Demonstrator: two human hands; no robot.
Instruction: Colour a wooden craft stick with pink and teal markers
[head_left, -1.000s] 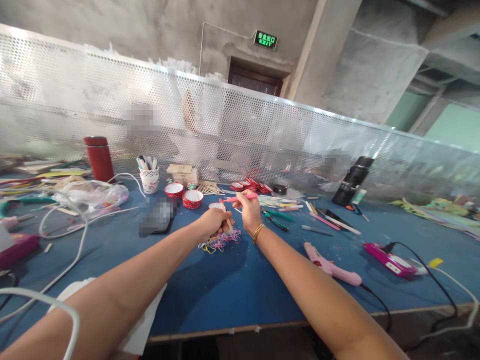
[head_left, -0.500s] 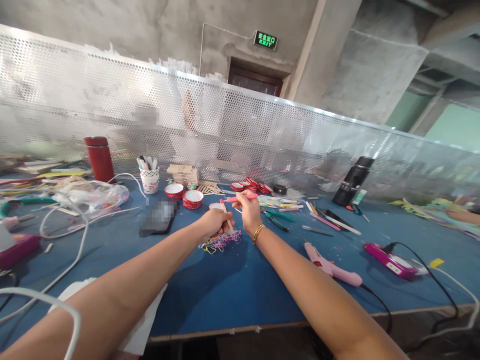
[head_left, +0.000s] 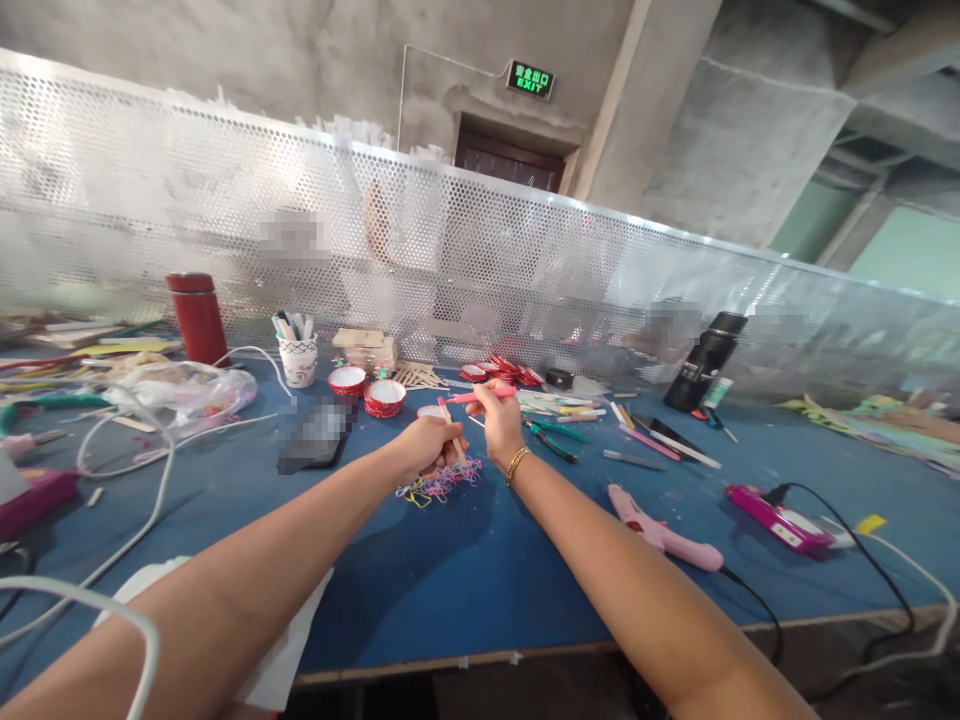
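Note:
A flat wooden stick (head_left: 458, 450) with a pinkish upper end is pinched in my left hand (head_left: 431, 445). My right hand (head_left: 498, 420), with a gold bracelet at the wrist, is closed round a pink pen (head_left: 491, 394) whose tip points left at the stick's top end. Whether tip and stick touch is too small to tell. Just below both hands lies a tangle of thin coloured loops (head_left: 442, 485) on the blue table (head_left: 420, 590). Behind the hands are two red-rimmed round cups (head_left: 385, 398) with white insides.
A phone (head_left: 319, 436), a paper cup of pens (head_left: 298, 358) and a red flask (head_left: 196, 318) stand to the left. On the right are green-handled pliers (head_left: 556, 436), a pink glue gun (head_left: 664, 530), a black bottle (head_left: 705, 362) and a magenta box (head_left: 780, 520) with cables.

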